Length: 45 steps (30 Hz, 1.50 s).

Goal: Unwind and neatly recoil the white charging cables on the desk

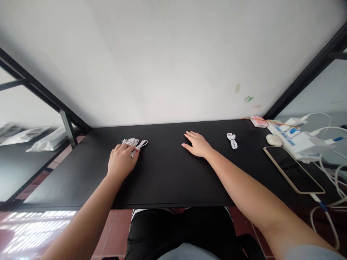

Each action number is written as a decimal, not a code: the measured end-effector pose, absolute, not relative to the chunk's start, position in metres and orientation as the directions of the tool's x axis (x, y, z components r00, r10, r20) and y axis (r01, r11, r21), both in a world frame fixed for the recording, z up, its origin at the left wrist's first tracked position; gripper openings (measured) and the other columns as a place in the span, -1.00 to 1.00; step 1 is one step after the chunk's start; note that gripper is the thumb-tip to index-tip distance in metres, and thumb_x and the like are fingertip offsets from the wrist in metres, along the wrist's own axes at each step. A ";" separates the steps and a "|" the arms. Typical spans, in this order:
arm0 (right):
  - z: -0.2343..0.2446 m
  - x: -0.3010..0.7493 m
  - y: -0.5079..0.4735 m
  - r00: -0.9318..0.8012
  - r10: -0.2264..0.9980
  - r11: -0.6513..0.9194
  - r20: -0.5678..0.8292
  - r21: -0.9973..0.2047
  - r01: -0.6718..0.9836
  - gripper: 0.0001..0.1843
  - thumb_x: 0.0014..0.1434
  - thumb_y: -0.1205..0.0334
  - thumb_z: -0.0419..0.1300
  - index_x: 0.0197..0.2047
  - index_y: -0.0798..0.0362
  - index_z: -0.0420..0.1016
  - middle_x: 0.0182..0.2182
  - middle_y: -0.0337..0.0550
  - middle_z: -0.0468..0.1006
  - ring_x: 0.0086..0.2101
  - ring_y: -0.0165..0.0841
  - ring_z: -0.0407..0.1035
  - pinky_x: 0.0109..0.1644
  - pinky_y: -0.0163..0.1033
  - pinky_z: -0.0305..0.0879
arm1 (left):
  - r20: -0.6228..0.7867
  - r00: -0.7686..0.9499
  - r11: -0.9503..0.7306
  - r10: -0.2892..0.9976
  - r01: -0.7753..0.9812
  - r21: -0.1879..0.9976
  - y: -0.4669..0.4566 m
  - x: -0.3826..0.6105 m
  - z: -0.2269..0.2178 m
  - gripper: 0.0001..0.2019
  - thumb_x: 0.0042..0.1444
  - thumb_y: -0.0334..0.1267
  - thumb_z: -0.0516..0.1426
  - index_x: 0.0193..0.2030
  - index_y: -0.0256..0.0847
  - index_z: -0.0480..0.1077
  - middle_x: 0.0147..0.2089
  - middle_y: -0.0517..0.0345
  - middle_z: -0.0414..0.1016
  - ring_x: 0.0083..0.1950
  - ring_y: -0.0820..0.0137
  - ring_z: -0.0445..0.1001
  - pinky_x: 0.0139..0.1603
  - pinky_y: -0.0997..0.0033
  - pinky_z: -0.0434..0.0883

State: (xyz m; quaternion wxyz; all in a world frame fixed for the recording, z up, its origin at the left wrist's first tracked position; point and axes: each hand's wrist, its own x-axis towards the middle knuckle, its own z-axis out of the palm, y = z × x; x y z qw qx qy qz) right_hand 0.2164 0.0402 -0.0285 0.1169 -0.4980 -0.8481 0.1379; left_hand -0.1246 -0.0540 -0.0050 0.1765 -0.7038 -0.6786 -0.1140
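My left hand (121, 161) is on a pile of bundled white cables (131, 141) at the left part of the black tabletop (162, 173). Its fingers curl over the cables, and part of the pile is hidden beneath them. One looped end sticks out to the right of the thumb, where a small red spot shows. My right hand (198, 145) lies flat with its fingers spread on the tabletop, holding nothing. To the right of that hand lies a single coiled white cable (232, 141), apart from the pile and tied at its middle.
At the right are a phone (294, 169) with a cable plugged in, a white earbud case (274, 140), and a power strip (287, 135) with chargers. A pink-and-white box (258, 121) sits by the wall (168, 65). Clear plastic bags (52, 139) lie beyond the left frame.
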 end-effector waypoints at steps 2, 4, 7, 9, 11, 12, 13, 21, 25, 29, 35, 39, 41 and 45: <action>-0.028 0.217 0.040 -0.477 0.877 0.466 0.059 -0.348 0.814 -0.20 0.37 -0.22 -0.07 0.45 0.16 0.18 0.45 0.04 0.09 0.43 -0.06 -0.06 0.50 0.08 -0.14 | 0.405 0.033 -0.011 0.914 0.998 -0.057 -0.052 -0.128 -0.003 -0.61 0.32 -0.06 -0.02 -0.25 -0.20 0.57 -0.21 -0.09 0.56 -0.14 0.09 0.46 -0.03 0.14 0.35; -0.028 0.216 0.040 -0.477 0.877 0.467 0.060 -0.345 0.814 -0.20 0.37 -0.22 -0.07 0.45 0.16 0.19 0.45 0.04 0.10 0.43 -0.06 -0.05 0.50 0.08 -0.13 | 0.417 0.001 0.009 0.909 1.000 -0.021 -0.051 -0.130 -0.003 -0.61 0.30 -0.04 -0.02 -0.24 -0.20 0.56 -0.22 -0.08 0.58 -0.15 0.10 0.47 -0.02 0.16 0.36; -0.027 0.216 0.040 -0.478 0.876 0.469 0.064 -0.344 0.813 -0.21 0.36 -0.21 -0.05 0.45 0.15 0.20 0.45 0.04 0.10 0.43 -0.06 -0.05 0.49 0.09 -0.11 | 0.417 -0.043 0.021 0.908 0.998 0.058 -0.050 -0.133 -0.003 -0.62 0.27 -0.04 0.00 -0.09 -0.19 0.56 -0.17 -0.06 0.60 -0.10 0.09 0.50 0.03 0.17 0.37; -0.027 0.216 0.040 -0.481 0.874 0.472 0.066 -0.349 0.810 -0.23 0.36 -0.20 -0.04 0.44 0.14 0.20 0.45 0.05 0.11 0.43 -0.05 -0.05 0.49 0.11 -0.11 | 0.403 -0.070 0.028 0.913 0.994 0.109 -0.050 -0.133 -0.002 -0.62 0.27 -0.04 0.00 -0.04 -0.17 0.56 -0.15 -0.05 0.61 -0.08 0.09 0.51 0.06 0.17 0.38; -0.027 0.216 0.040 -0.484 0.872 0.474 0.069 -0.360 0.804 -0.24 0.36 -0.20 -0.03 0.44 0.12 0.21 0.45 0.05 0.11 0.43 -0.05 -0.04 0.49 0.13 -0.11 | 0.376 -0.108 0.052 0.920 0.986 0.156 -0.049 -0.134 -0.002 -0.63 0.26 -0.03 0.01 -0.06 -0.15 0.57 -0.15 -0.06 0.62 -0.07 0.08 0.52 0.06 0.16 0.39; -0.027 0.216 0.040 -0.485 0.872 0.475 0.070 -0.365 0.801 -0.24 0.36 -0.20 -0.03 0.44 0.11 0.21 0.45 0.05 0.11 0.43 -0.05 -0.04 0.49 0.13 -0.11 | 0.359 -0.132 0.067 0.924 0.980 0.186 -0.049 -0.135 -0.001 -0.64 0.24 -0.03 0.03 -0.08 -0.14 0.57 -0.15 -0.06 0.62 -0.07 0.07 0.52 0.04 0.16 0.40; -0.027 0.216 0.040 -0.486 0.871 0.475 0.071 -0.370 0.798 -0.24 0.36 -0.20 -0.02 0.44 0.11 0.21 0.45 0.05 0.11 0.43 -0.05 -0.05 0.49 0.14 -0.11 | 0.344 -0.157 0.082 0.926 0.972 0.221 -0.048 -0.135 0.000 -0.65 0.22 -0.03 0.05 -0.09 -0.14 0.58 -0.15 -0.06 0.62 -0.08 0.08 0.54 0.02 0.16 0.41; -0.028 0.218 0.042 -0.486 0.871 0.473 0.066 -0.378 0.796 -0.24 0.35 -0.19 -0.01 0.44 0.11 0.22 0.45 0.04 0.10 0.43 -0.04 -0.05 0.49 0.13 -0.11 | 0.311 -0.360 0.173 0.880 0.852 0.495 -0.051 -0.132 0.015 -0.71 0.11 -0.02 0.19 -0.16 -0.12 0.62 -0.30 0.09 0.63 -0.26 0.21 0.57 -0.08 0.24 0.45; -0.027 0.217 0.041 -0.484 0.873 0.470 0.062 -0.374 0.799 -0.24 0.36 -0.18 0.00 0.44 0.13 0.22 0.45 0.03 0.10 0.43 -0.05 -0.05 0.49 0.11 -0.11 | 0.274 -0.424 0.143 0.863 0.726 0.673 -0.048 -0.118 0.024 -0.68 0.07 0.00 0.24 -0.14 -0.11 0.63 -0.28 0.11 0.65 -0.23 0.25 0.59 -0.15 0.32 0.46; -0.027 0.218 0.040 -0.479 0.875 0.467 0.070 -0.384 0.796 -0.26 0.36 -0.18 0.01 0.43 0.09 0.24 0.44 0.02 0.12 0.43 -0.06 -0.04 0.49 0.12 -0.11 | 0.234 -0.371 0.046 0.898 0.609 0.792 -0.035 -0.094 0.029 -0.66 0.04 0.00 0.28 -0.13 -0.17 0.63 -0.30 0.09 0.65 -0.30 0.30 0.57 -0.24 0.36 0.45; -0.026 0.218 0.038 -0.466 0.874 0.472 0.136 -0.465 0.749 -0.31 0.34 -0.17 0.06 0.39 0.05 0.30 0.40 0.03 0.22 0.40 -0.07 0.05 0.48 0.14 -0.06 | 0.271 -0.237 -0.125 0.933 0.493 0.861 -0.005 -0.037 0.029 -0.72 0.09 -0.07 0.26 -0.19 -0.22 0.61 -0.32 0.05 0.64 -0.31 0.32 0.55 -0.24 0.34 0.47; -0.024 0.219 0.035 -0.382 0.888 0.450 0.255 -0.649 0.613 -0.27 0.28 -0.15 0.17 0.43 -0.07 0.20 0.30 0.01 0.39 0.28 -0.09 0.28 0.34 0.11 0.23 | 0.346 -0.118 -0.238 0.931 0.523 0.818 0.013 -0.001 0.020 -0.76 0.15 -0.09 0.21 -0.18 -0.17 0.60 -0.24 0.07 0.66 -0.29 0.33 0.55 -0.19 0.32 0.47; -0.023 0.219 0.034 -0.369 0.882 0.454 0.292 -0.738 0.500 -0.19 0.25 -0.09 0.23 0.47 -0.11 0.07 0.26 -0.01 0.44 0.19 -0.14 0.39 0.26 0.04 0.33 | 0.360 -0.090 -0.259 0.929 0.535 0.804 0.018 0.010 0.013 -0.78 0.16 -0.10 0.21 -0.19 -0.16 0.60 -0.22 0.07 0.66 -0.29 0.33 0.55 -0.18 0.31 0.47; -0.021 0.218 0.036 -0.382 0.873 0.448 0.304 -0.808 0.382 -0.40 0.30 -0.01 0.18 0.36 -0.09 0.26 0.07 -0.07 0.59 -0.11 -0.26 0.54 0.02 -0.10 0.45 | 0.292 -0.080 -0.217 0.953 0.493 0.843 0.023 0.017 -0.005 -0.79 0.15 -0.10 0.22 -0.20 -0.14 0.60 -0.20 0.08 0.66 -0.26 0.32 0.55 -0.15 0.28 0.46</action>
